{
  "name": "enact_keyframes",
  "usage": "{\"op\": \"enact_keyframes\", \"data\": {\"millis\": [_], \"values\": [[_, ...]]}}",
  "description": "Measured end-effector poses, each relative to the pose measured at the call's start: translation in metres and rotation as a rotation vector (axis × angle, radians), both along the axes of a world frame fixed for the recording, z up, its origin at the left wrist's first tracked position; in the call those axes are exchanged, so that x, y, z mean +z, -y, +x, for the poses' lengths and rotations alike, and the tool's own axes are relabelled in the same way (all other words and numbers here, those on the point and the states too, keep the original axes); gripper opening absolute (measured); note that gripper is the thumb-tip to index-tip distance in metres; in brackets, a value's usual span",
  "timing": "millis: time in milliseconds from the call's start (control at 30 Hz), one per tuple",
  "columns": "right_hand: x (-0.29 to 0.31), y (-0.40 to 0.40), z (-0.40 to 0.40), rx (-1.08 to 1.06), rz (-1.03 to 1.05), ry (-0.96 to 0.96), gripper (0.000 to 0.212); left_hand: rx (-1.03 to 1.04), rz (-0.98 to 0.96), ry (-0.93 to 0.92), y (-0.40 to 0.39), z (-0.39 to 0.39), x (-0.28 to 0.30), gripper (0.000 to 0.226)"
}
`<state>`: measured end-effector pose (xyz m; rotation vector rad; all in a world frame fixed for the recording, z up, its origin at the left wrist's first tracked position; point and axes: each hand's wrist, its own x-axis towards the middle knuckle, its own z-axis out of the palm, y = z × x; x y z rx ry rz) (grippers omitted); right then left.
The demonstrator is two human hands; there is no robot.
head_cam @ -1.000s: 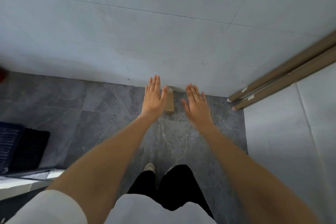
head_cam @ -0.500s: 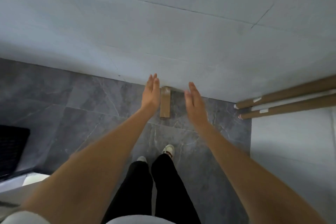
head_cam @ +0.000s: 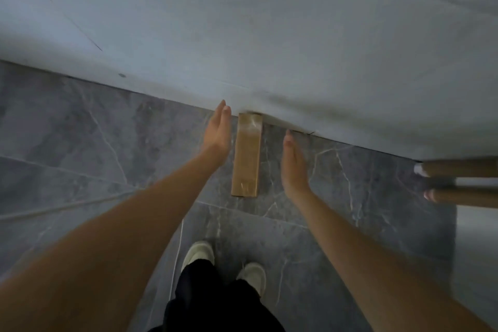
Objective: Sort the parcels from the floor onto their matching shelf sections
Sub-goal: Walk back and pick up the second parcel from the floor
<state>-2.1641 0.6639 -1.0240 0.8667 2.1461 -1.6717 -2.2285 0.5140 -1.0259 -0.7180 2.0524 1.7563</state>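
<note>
A long brown parcel lies on the grey floor with its far end against the wall, and the left hand and right hand, both flat and empty, reach down beside it, so next they likely must squeeze its sides and lift.

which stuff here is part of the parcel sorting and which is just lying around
Part of the job:
- brown parcel on the floor by the wall
- left hand, open, beside the parcel
- right hand, open, on its other side

Just lying about:
- cardboard tubes at the right edge
</note>
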Motion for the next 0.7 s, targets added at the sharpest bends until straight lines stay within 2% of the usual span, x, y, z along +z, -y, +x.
{"op": "enact_keyframes", "data": {"millis": [133, 333, 533, 700], "values": [[-0.111, 0.016, -0.018, -0.003, 0.032, 0.023, 0.051, -0.008, 0.019, 0.094, -0.02, -0.003, -0.116, 0.054], [-0.197, 0.027, -0.05, -0.062, -0.097, 0.113, 0.061, -0.025, 0.142, 0.276, -0.026, 0.003, -0.202, 0.062], [-0.187, 0.032, -0.04, -0.14, -0.133, 0.121, 0.057, -0.003, 0.179, 0.291, -0.034, 0.013, -0.192, 0.061], [-0.132, 0.021, -0.03, -0.21, -0.143, 0.158, 0.055, -0.013, 0.188, 0.335, -0.043, 0.02, -0.131, 0.062]]}}
